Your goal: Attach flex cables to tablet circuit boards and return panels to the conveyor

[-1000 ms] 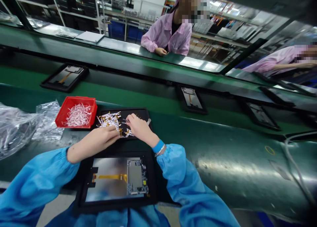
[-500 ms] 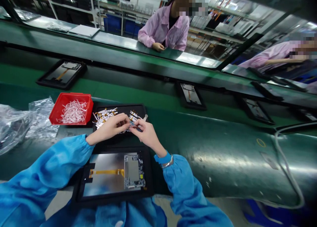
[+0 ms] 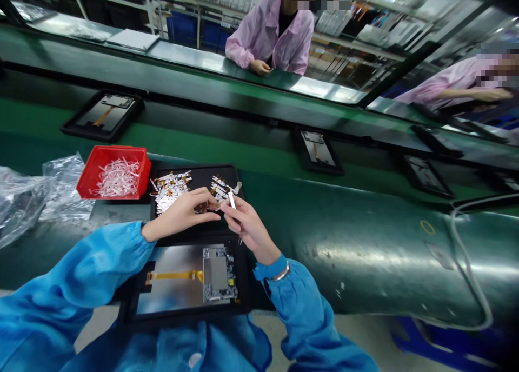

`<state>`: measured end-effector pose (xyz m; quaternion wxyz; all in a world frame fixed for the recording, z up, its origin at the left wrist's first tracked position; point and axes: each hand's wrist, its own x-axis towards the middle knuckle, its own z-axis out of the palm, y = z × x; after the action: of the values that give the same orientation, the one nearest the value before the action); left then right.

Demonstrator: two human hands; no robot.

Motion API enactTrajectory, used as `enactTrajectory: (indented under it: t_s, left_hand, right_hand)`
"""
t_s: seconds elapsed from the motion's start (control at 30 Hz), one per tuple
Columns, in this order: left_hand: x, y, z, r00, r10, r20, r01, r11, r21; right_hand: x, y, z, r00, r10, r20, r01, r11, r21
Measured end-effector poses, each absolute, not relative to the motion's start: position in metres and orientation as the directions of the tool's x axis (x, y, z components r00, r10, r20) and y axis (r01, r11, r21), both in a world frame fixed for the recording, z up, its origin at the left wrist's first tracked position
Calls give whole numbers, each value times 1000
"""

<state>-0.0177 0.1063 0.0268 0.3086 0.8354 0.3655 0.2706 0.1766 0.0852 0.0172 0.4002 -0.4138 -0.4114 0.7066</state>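
Note:
My left hand is over a black tray, thumb and fingers curled towards each other around something too small to make out. Almost touching it, my right hand pinches a small white strip; thin dark prongs show below its fingers. In the tray lie a heap of white strip parts with amber ends and a smaller group of similar strips. Closer to my body is an opened tablet in a black frame, its circuit board and amber ribbon cable exposed.
Left of the tray stands a red bin of white paper-like strips, beside clear plastic bags. Several framed tablets lie along the green line. A grey cable loops at right. Two people in pink are across the line.
My right hand has turned, and the white strip now stands up from its fingers. My hands have shifted slightly apart. The view has tilted a little.

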Motion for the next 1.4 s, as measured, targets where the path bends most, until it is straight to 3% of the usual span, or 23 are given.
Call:
enactTrajectory:
  t_s: [0.13,0.27,0.47,0.63,0.9,1.0,1.1,1.23,1.33,1.4]
  left_hand:
    - [-11,95,32,594,756,275,426,-586,690]
    - [-9,90,31,590,748,305,441,-615,654]
    - [-11,82,34,619,721,311,462,-655,599]
    - [-16,76,33,679,668,305,463,-711,529]
    - [-12,67,33,776,526,348,374,-828,418]
    - [-16,67,38,775,507,376,357,-843,402]
    - [-36,66,47,744,535,400,414,-839,353]
    - [-85,69,60,503,752,427,728,-635,260]
    - [-131,80,60,242,887,393,936,-320,146]
    - [-161,94,52,96,909,405,994,-107,6]
  right_hand:
    - [174,79,15,-333,903,-271,-262,-365,-893]
    - [171,71,14,-181,972,-152,-284,-199,-938]
    - [179,58,17,-255,966,-32,-16,-37,-999]
    - [188,53,17,-342,936,-82,36,-75,-997]
    - [192,51,18,-437,884,-166,-45,-206,-977]
    - [196,50,14,-417,901,-122,-61,-161,-985]
    - [205,47,8,-326,944,-48,33,-40,-999]
    - [216,41,1,-285,955,81,247,155,-957]
    - [217,37,-6,-321,924,209,365,325,-872]
    - [216,35,-10,-336,902,273,415,402,-816]
